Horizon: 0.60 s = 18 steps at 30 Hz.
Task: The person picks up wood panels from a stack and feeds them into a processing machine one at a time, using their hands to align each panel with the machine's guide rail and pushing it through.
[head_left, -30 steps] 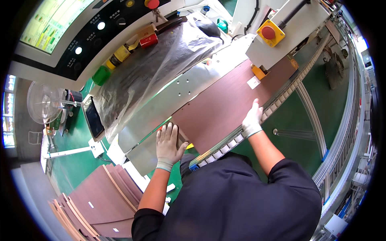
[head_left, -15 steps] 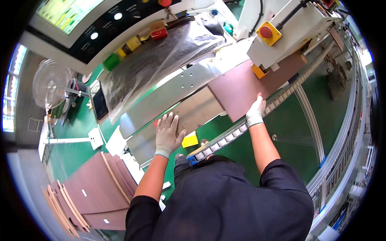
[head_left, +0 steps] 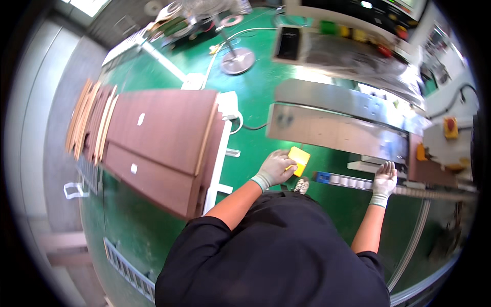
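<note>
Both hands wear pale gloves. My left hand [head_left: 276,168] is off the metal table, its fingers loosely bent and seemingly holding nothing. In the picture its fingertips overlap a yellow block-like thing [head_left: 300,157] near my shoe, and I see no clear grip on it. My right hand [head_left: 385,179] is open, fingers extended, beside the roller rail [head_left: 350,181] and the table's right end. Whether it touches the rail I cannot tell. A brown panel [head_left: 429,173] lies at the right, partly under the machine head. The bare metal table [head_left: 332,130] stretches ahead of me.
Stacked brown panels [head_left: 158,133] stand at the left, with more boards on edge behind them. A fan base [head_left: 238,61] sits on the green floor. An emergency stop button [head_left: 450,127] is on the machine at the right. A grey rack [head_left: 128,268] lies lower left.
The view has swung left toward the stacked panels. My left hand has left the metal table, and my right hand has come away from the brown panel's edge.
</note>
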### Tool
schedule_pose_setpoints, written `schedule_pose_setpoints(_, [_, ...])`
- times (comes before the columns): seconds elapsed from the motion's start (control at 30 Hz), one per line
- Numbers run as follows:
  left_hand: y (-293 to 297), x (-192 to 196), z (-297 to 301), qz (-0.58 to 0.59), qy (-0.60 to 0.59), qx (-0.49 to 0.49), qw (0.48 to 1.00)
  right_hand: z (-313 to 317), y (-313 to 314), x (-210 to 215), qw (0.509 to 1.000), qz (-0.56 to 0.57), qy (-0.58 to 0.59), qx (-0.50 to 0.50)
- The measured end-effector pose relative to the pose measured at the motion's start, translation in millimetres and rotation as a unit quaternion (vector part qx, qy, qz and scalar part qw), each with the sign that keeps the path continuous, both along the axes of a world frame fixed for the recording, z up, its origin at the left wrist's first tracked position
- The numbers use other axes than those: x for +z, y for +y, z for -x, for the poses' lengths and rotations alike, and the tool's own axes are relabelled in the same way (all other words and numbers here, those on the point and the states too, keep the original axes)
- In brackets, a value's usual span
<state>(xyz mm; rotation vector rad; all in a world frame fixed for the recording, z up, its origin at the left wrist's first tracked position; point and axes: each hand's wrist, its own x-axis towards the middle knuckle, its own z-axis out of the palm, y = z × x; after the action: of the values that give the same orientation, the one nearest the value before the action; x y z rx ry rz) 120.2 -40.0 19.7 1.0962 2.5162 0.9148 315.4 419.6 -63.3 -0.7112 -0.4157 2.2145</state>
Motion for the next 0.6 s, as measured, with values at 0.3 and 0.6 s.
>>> schedule_pose_setpoints(0.3, [-293,-69,-47,-0.266,-0.221,0.558,0.754,104,-243,70,0.476,-0.777,-0.343,0.228])
schedule_pose_setpoints(0.6, [-299,-12,25,0.227,0.128,0.305,0.916,119,-280,66,0.420,-0.762,-0.426,0.248])
